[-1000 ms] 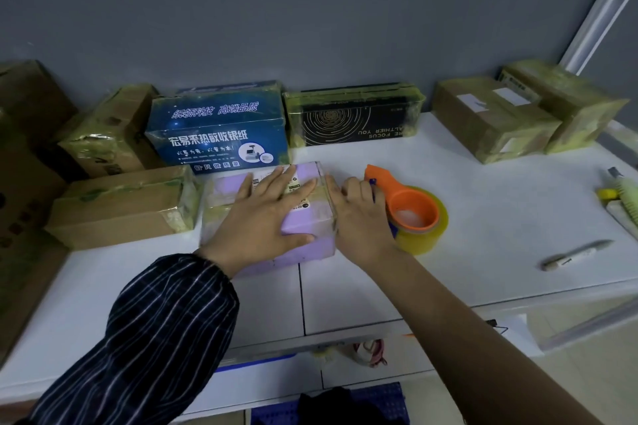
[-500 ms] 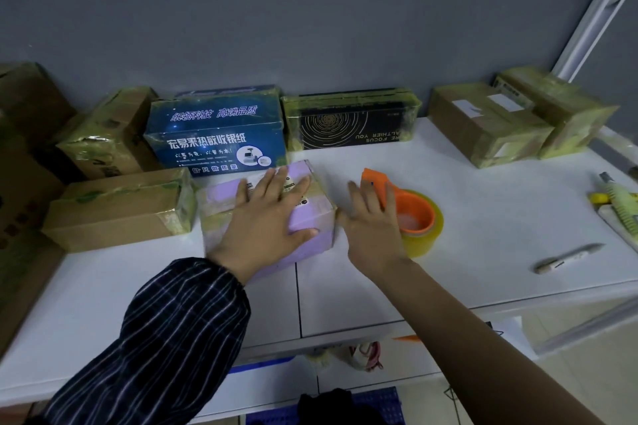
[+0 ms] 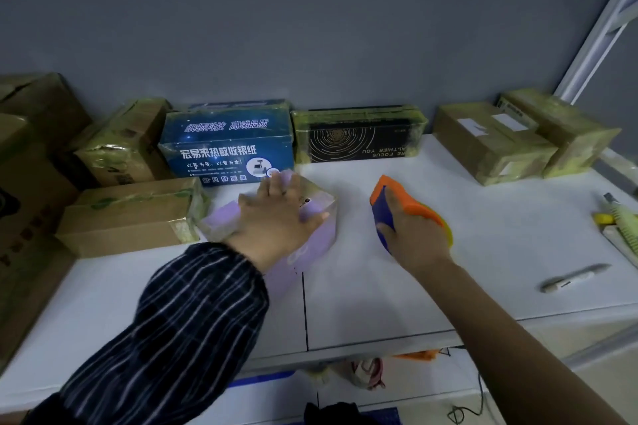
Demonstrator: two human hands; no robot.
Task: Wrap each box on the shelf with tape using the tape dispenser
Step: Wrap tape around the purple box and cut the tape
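One tape-glossed lilac box [image 3: 319, 235] lies under the flat left hand [image 3: 276, 217]; right hand [image 3: 414, 235] grips the orange tape dispenser [image 3: 383, 203].

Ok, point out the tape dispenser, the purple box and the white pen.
tape dispenser [image 3: 381, 214]: head view, on its blue side panel.
purple box [image 3: 317, 240]: head view, on its bare right side face.
white pen [image 3: 574, 278]: head view, on the middle of its barrel.

My left arm wears a dark navy sleeve [image 3: 186, 321] crossed with thin pale stripes, its cuff [image 3: 241, 255] gathered just behind my left hand [image 3: 276, 217]. My right forearm [image 3: 500, 321] is bare as far as it shows.
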